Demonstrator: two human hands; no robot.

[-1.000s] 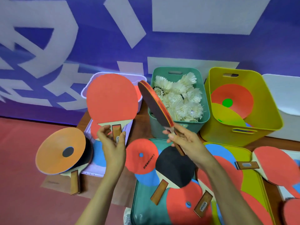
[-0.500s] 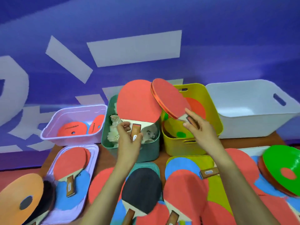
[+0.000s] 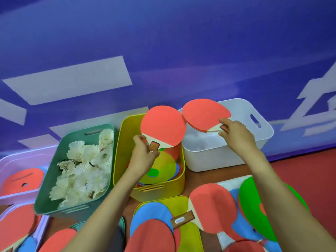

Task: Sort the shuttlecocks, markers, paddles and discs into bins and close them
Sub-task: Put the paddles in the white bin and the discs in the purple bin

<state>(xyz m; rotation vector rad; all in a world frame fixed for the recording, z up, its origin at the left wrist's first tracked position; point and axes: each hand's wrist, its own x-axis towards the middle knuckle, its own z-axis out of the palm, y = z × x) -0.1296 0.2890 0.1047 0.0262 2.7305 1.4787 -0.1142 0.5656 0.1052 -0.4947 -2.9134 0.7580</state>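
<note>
Head view: left hand [image 3: 143, 157] and right hand [image 3: 236, 133] pinch wooden handles.
Flat, round, red-faced: 12 o'clock paddle [image 3: 163, 126], 1 o'clock paddle [image 3: 203, 115], respectively.

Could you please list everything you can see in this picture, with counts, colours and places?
lilac bin: one, far left, holds a red disc.
teal bin: one, left of centre.
shuttlecocks: many, white, filling teal bin.
yellow bin: one, centre, holds discs.
white bin: one, back right.
first paddle: one, red, over yellow bin.
second paddle: one, red, over white bin.
lying paddle: one, red, front.
green disc: one, front right.
left hand: one, grips first paddle.
right hand: one, holds second paddle.
</note>
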